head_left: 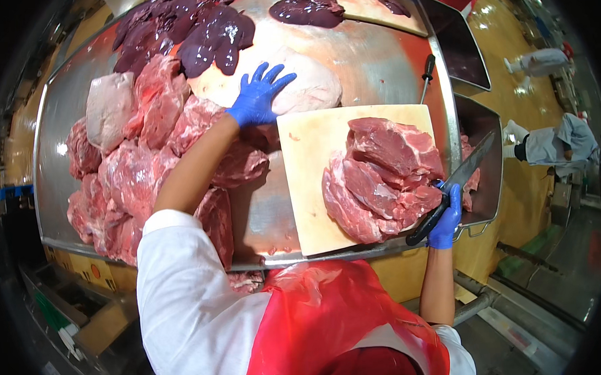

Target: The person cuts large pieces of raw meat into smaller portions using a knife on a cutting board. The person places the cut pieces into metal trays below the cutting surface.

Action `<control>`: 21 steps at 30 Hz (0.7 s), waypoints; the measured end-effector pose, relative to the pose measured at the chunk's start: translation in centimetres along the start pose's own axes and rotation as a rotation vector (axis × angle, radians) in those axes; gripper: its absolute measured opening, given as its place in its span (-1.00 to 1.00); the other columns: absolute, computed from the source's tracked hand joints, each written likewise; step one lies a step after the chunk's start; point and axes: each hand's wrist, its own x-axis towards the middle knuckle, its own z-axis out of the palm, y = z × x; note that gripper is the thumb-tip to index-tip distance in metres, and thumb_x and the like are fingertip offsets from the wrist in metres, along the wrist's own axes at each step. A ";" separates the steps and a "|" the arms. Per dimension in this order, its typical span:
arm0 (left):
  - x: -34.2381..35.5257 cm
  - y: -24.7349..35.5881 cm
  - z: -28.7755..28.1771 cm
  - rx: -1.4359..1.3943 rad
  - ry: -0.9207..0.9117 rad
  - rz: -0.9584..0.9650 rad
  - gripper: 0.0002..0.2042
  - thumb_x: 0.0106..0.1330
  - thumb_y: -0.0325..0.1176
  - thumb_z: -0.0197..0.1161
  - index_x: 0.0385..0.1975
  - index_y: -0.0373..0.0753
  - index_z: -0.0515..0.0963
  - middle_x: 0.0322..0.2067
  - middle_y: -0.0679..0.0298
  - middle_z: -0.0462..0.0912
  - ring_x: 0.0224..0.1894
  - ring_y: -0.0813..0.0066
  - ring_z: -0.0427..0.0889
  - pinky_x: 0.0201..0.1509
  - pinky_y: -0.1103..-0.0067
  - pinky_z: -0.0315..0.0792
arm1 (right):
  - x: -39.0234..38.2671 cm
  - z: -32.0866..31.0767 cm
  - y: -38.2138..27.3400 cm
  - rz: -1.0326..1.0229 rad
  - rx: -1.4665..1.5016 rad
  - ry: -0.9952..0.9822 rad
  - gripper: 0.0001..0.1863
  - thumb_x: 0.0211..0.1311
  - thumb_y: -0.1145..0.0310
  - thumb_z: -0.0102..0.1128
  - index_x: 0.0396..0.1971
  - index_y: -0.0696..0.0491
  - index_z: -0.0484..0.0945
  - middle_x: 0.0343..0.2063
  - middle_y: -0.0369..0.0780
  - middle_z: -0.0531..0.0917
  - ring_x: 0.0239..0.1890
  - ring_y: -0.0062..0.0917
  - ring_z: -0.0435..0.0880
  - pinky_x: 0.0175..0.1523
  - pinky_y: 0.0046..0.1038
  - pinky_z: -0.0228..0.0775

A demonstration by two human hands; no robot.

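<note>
My left hand (257,95), in a blue glove, lies with fingers spread on the near left side of a pale, fat-covered piece of meat (313,83). This piece rests just beyond the cutting board (306,200). In my right hand (447,222), also blue-gloved, is a butcher knife (469,164) with a black handle, its blade angled up and away past the table's right edge. A large red boneless cut of meat (387,180) sits on the board, right beside the knife hand.
Several raw meat pieces (129,178) are heaped on the left of the metal table (71,83). Dark livers (217,43) lie at the far side. A black-handled sharpening steel (428,75) is by the right rim. Metal bins (490,199) stand to the right, with people in white (563,142) beyond.
</note>
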 end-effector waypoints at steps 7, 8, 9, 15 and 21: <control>8.2 -3.1 -0.6 0.012 -0.147 0.238 0.10 -0.26 -0.07 0.53 0.43 0.19 0.07 0.45 0.18 0.05 0.45 -0.14 0.00 0.32 -0.17 0.12 | 0.3 -1.9 1.0 -0.036 0.051 0.024 -0.58 0.40 -0.01 0.06 -0.15 0.09 0.60 -0.23 -0.25 0.67 -0.14 -0.49 0.62 0.10 -0.43 0.43; 8.3 -3.0 -0.9 0.036 -0.178 0.209 0.12 -0.26 -0.04 0.55 0.44 0.22 0.04 0.45 0.19 0.03 0.45 -0.15 -0.01 0.31 -0.21 0.10 | 0.1 -1.8 1.1 0.032 0.102 -0.028 -0.59 0.41 0.00 0.05 -0.15 0.07 0.60 -0.23 -0.25 0.67 -0.15 -0.49 0.62 0.11 -0.42 0.42; 8.3 -2.9 -1.3 0.064 -0.206 0.174 0.14 -0.26 -0.01 0.56 0.44 0.26 0.02 0.46 0.21 0.01 0.45 -0.16 -0.02 0.29 -0.25 0.07 | 0.5 -1.5 1.0 0.071 0.142 -0.063 -0.60 0.42 0.01 0.04 -0.16 0.07 0.60 -0.23 -0.26 0.67 -0.15 -0.49 0.62 0.12 -0.42 0.40; -1.0 5.3 -4.7 -0.559 0.237 -0.222 -0.35 0.06 -0.22 0.41 0.22 -0.18 0.40 0.25 0.02 0.39 0.28 0.02 0.36 0.33 0.23 0.27 | 4.4 -4.0 -3.3 0.084 -0.145 -0.238 -0.53 0.40 0.02 0.05 -0.01 0.15 0.56 -0.17 -0.19 0.70 -0.11 -0.51 0.64 0.05 -0.46 0.41; -23.5 24.2 -1.6 -0.856 0.389 -0.835 -0.39 0.20 -0.22 0.38 0.23 -0.28 0.34 0.17 0.12 0.42 0.22 0.25 0.40 0.26 0.28 0.29 | 12.3 -5.7 -3.7 0.050 -0.135 -0.511 -0.56 0.48 0.12 -0.07 0.09 0.16 0.51 0.06 -0.11 0.62 0.16 -0.41 0.54 0.29 -0.34 0.28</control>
